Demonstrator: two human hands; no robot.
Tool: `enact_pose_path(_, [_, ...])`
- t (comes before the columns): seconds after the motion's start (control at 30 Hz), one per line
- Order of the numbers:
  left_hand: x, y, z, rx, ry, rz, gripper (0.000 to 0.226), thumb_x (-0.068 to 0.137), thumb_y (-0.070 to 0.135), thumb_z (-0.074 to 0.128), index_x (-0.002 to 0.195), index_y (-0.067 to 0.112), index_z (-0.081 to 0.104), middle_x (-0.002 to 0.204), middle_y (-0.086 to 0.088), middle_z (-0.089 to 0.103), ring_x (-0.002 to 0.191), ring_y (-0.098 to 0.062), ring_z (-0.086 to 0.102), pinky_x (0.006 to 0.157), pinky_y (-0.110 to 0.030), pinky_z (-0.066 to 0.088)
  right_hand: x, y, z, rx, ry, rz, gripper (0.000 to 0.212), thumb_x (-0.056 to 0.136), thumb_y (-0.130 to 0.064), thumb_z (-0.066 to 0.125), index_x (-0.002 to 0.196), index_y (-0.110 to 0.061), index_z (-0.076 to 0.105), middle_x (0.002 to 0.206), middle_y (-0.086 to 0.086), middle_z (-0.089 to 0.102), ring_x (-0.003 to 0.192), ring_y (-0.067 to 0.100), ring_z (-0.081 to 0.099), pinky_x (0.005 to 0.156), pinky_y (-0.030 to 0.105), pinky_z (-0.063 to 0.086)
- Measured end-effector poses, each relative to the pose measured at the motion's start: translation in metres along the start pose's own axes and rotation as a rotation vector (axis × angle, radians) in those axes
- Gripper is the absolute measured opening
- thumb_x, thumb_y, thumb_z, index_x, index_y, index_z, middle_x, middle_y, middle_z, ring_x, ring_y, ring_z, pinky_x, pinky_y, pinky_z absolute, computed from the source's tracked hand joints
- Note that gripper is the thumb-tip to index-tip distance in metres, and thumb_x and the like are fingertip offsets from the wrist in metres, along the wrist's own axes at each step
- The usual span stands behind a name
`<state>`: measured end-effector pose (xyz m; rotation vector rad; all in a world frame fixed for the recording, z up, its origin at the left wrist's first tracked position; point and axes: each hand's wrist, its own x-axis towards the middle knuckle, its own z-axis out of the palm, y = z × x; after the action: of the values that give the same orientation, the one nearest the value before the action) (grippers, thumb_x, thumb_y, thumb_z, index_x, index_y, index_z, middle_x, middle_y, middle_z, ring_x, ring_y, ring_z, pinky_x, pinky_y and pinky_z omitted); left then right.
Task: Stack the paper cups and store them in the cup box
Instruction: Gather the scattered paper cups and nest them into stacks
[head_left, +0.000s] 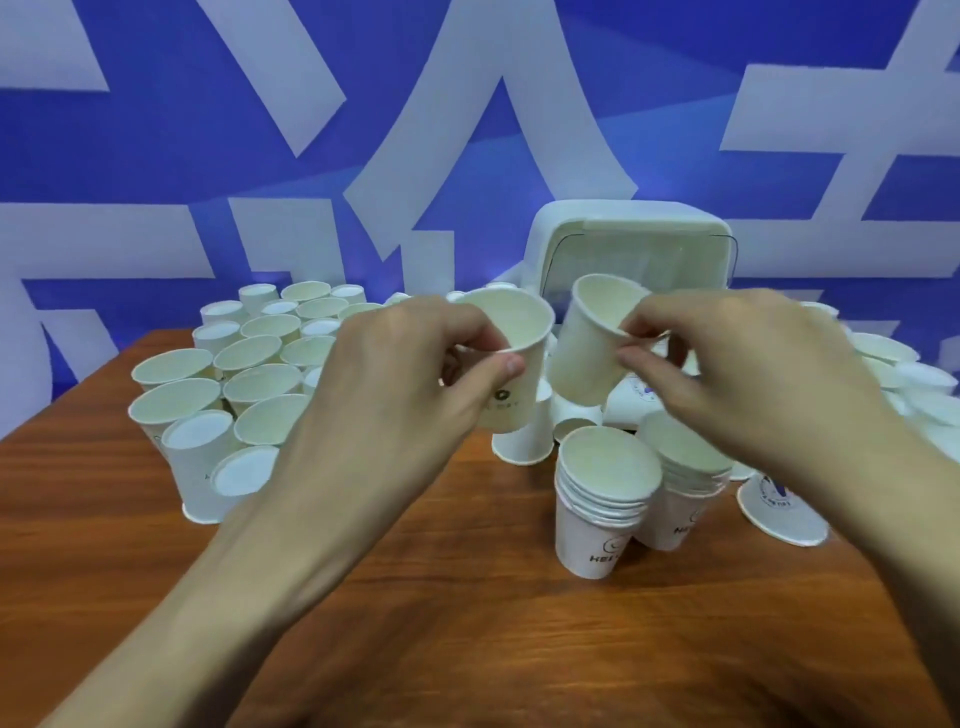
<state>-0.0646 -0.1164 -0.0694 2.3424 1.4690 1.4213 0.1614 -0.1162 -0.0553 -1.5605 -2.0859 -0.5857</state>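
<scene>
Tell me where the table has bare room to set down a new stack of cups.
Free: the near table, in front of the two stacks, between the forearms; also the near left corner, before the left cups. Crowded: the left cups, the right cups, and the space between stacks and box.

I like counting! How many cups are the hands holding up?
2: an upright white paper cup in the left hand, and a tilted white paper cup in the right hand. No other held cup shows.
</scene>
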Motion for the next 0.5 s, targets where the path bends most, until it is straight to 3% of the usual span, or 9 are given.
enact_pose_path(0.07, [0.003, 0.011, 0.007, -0.057, -0.017, 0.057, 0.007, 0.082, 0.034, 0.073, 0.079, 0.028, 0.073, 0.073, 0.011, 0.066, 0.074, -0.007, 0.060, 0.067, -0.027, 0.046, -0.012, 0.015, -0.011, -0.059, 0.049, 0.061, 0.007, 0.087, -0.038, 0.063, 0.092, -0.034, 0.067, 0.076, -0.010, 0.067, 0.076, 0.030, 0.064, 0.058, 0.031, 0.032])
enact_pose_path(0.2, [0.004, 0.027, 0.018, -0.133, -0.071, 0.119, 0.007, 0.084, 0.035, 0.072, 0.081, 0.029, 0.073, 0.075, 0.011, 0.067, 0.074, -0.007, 0.062, 0.066, -0.029, 0.048, -0.033, 0.036, -0.027, -0.080, 0.067, 0.138, 0.003, 0.086, -0.035, 0.062, 0.089, -0.034, 0.064, 0.072, -0.015, 0.056, 0.065, 0.017, 0.050, 0.054, 0.026, 0.032])
enact_pose_path(0.5, [0.001, 0.040, 0.042, -0.109, -0.207, 0.171, 0.009, 0.085, 0.038, 0.069, 0.082, 0.030, 0.071, 0.075, 0.012, 0.064, 0.075, -0.006, 0.058, 0.066, -0.026, 0.044, -0.057, 0.045, -0.024, -0.074, 0.033, 0.149, 0.007, 0.084, -0.035, 0.063, 0.088, -0.031, 0.066, 0.074, -0.009, 0.063, 0.071, 0.026, 0.062, 0.054, 0.026, 0.028])
